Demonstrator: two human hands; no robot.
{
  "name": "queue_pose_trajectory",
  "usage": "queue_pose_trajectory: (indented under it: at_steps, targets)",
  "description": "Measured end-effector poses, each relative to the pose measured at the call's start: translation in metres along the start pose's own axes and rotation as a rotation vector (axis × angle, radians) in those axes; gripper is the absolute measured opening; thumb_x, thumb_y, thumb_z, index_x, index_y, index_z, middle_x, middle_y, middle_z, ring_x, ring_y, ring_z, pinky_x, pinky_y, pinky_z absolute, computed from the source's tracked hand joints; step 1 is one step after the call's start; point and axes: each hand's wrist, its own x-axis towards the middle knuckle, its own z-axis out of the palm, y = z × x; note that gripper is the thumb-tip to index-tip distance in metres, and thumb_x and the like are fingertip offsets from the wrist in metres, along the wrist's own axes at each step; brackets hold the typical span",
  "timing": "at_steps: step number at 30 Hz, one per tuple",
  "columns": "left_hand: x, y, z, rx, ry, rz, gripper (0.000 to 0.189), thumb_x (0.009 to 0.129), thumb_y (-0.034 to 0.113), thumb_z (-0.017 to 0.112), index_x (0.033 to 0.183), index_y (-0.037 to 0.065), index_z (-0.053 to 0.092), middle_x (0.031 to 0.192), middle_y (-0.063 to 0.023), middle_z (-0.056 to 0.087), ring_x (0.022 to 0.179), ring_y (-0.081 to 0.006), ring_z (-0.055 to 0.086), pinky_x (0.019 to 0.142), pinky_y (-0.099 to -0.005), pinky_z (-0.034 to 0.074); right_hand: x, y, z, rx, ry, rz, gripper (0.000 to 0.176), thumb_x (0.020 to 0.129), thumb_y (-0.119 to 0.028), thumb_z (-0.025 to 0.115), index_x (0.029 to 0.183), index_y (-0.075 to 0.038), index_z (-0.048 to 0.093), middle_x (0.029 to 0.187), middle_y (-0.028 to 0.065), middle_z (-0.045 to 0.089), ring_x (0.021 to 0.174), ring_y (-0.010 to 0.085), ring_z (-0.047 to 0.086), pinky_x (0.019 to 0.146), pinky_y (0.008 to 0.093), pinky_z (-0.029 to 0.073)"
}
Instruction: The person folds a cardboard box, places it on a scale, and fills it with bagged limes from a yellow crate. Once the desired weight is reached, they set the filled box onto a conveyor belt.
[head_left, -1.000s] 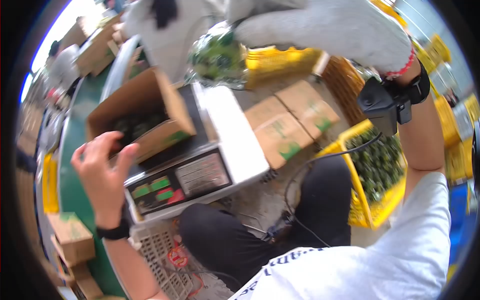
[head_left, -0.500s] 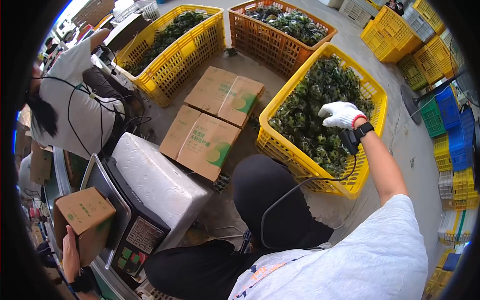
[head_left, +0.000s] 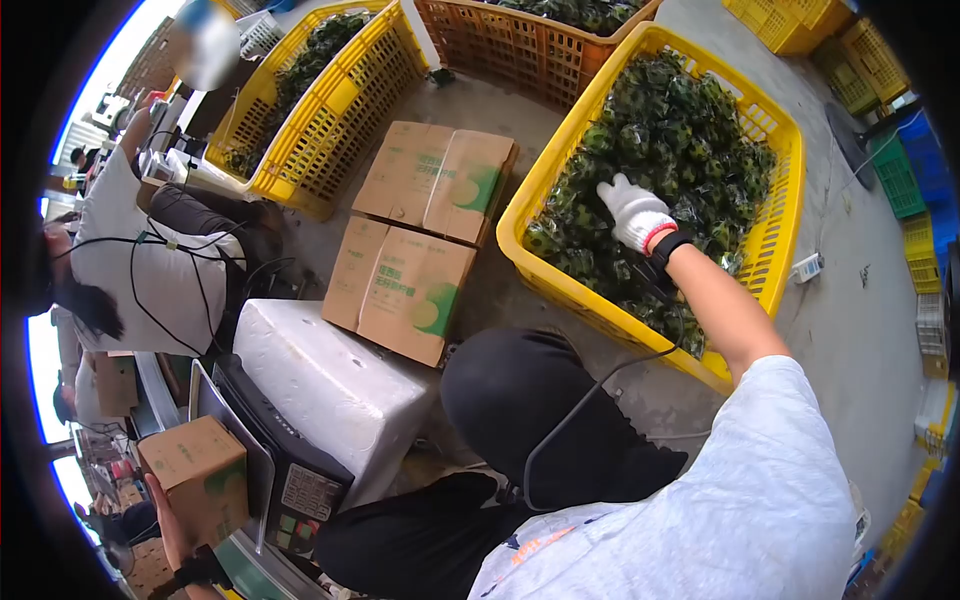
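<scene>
My right hand [head_left: 637, 214], in a white knit glove with a red cuff, is over a yellow crate [head_left: 770, 300], fingers apart and right at the fruit. Dark green fruit [head_left: 690, 135] in shiny clear wrapping fills this crate. At lower left, my bare left hand [head_left: 170, 525] grips the side of a small cardboard box [head_left: 205, 470] with green print. The box is against the metal plate of a weighing scale [head_left: 305, 490], whose keypad faces me.
Two printed cartons [head_left: 410, 285] lie on the floor ahead. A white foam block [head_left: 335, 375] is beside the scale. Another yellow crate [head_left: 345, 105] and an orange crate [head_left: 520, 50] hold similar fruit. A person [head_left: 150, 260] with dangling cables sits at left. Stacked crates [head_left: 920, 250] line the right.
The view has shifted. My right hand has moved left across the fruit, toward the crate's left side. My left hand still has the box at the scale.
</scene>
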Motion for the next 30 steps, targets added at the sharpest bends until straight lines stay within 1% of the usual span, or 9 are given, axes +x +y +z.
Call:
queue_pose_trajectory:
  at_steps: [4,8,9,13,17,21,23,26,30]
  targets:
    - [-0.011,0.013,0.028,-0.049,0.024,0.038,0.083,0.102,0.069,0.033,0.149,0.001,0.045,0.137,-0.0105,0.057,0.127,-0.0227,0.051,0.112,-0.0329,0.033,-0.032,0.031,-0.013,0.346,0.006,-0.093,0.072,0.063,-0.034,0.084,0.125,-0.008,0.061,0.122,0.0218,0.063,0.113,0.0389,0.062,0.094,0.0447,0.051]
    - [-0.018,0.020,0.039,0.123,0.165,0.117,0.082,0.103,0.068,0.033,0.139,-0.002,0.055,0.128,-0.0098,0.061,0.119,-0.0207,0.054,0.109,-0.0319,0.035,-0.049,0.032,-0.029,0.288,-0.070,-0.076,0.072,0.065,-0.038,0.080,0.128,-0.010,0.060,0.121,0.0174,0.065,0.108,0.0347,0.065,0.096,0.0400,0.051]
    - [-0.019,0.027,0.042,0.301,0.263,0.160,0.081,0.103,0.068,0.033,0.138,-0.002,0.056,0.128,-0.0099,0.061,0.120,-0.0202,0.054,0.109,-0.0316,0.035,-0.053,0.025,-0.026,0.291,0.095,-0.170,0.072,0.070,-0.041,0.078,0.133,-0.014,0.057,0.125,0.0184,0.063,0.114,0.0372,0.063,0.099,0.0427,0.050]
    - [-0.030,0.052,0.067,0.000,0.111,0.307,0.080,0.105,0.065,0.032,0.136,-0.005,0.056,0.127,-0.0135,0.065,0.123,-0.0222,0.058,0.109,-0.0369,0.038,-0.031,-0.016,-0.024,0.384,0.123,-0.183,0.076,0.085,-0.044,0.071,0.150,-0.015,0.043,0.136,0.0228,0.060,0.124,0.0373,0.059,0.102,0.0453,0.048]
    - [-0.068,0.078,0.081,0.293,0.376,0.417,0.069,0.107,0.059,0.032,0.132,0.003,0.063,0.122,-0.0134,0.067,0.118,-0.0229,0.060,0.099,-0.0377,0.044,-0.010,-0.049,-0.029,0.348,0.079,-0.046,0.077,0.083,-0.044,0.077,0.145,-0.010,0.047,0.130,0.0250,0.063,0.119,0.0389,0.062,0.099,0.0448,0.050]
    - [-0.093,0.058,0.066,0.311,0.519,0.466,0.066,0.107,0.057,0.031,0.130,0.004,0.064,0.122,-0.0118,0.067,0.118,-0.0227,0.060,0.099,-0.0366,0.044,-0.007,-0.022,-0.011,0.696,0.126,-0.068,0.064,0.083,-0.042,0.077,0.134,-0.008,0.058,0.126,0.0184,0.067,0.117,0.0314,0.064,0.098,0.0384,0.049]
    - [-0.112,0.051,0.067,0.283,0.584,0.507,0.065,0.107,0.057,0.032,0.129,0.005,0.064,0.122,-0.0110,0.067,0.118,-0.0219,0.061,0.098,-0.0358,0.045,0.006,0.000,0.004,1.276,0.093,0.045,0.047,0.092,-0.039,0.070,0.129,-0.012,0.062,0.122,0.0042,0.065,0.108,0.0220,0.061,0.095,0.0427,0.051]
    - [-0.130,0.023,0.064,0.246,0.703,0.544,0.061,0.108,0.054,0.032,0.126,0.007,0.066,0.121,-0.0104,0.067,0.117,-0.0197,0.061,0.096,-0.0346,0.046,-0.022,-0.004,-0.024,1.529,0.002,0.034,0.033,0.095,-0.039,0.070,0.121,-0.020,0.065,0.107,-0.0049,0.066,0.093,0.0155,0.060,0.085,0.0401,0.051]
    - [-0.136,-0.002,0.081,0.067,0.773,0.553,0.059,0.109,0.051,0.033,0.122,0.005,0.066,0.117,-0.0096,0.068,0.113,-0.0178,0.062,0.092,-0.0326,0.046,-0.034,-0.056,-0.085,1.621,0.093,-0.329,0.021,0.101,-0.021,0.064,0.120,-0.011,0.065,0.106,0.0010,0.073,0.092,0.0115,0.069,0.074,0.0275,0.054]
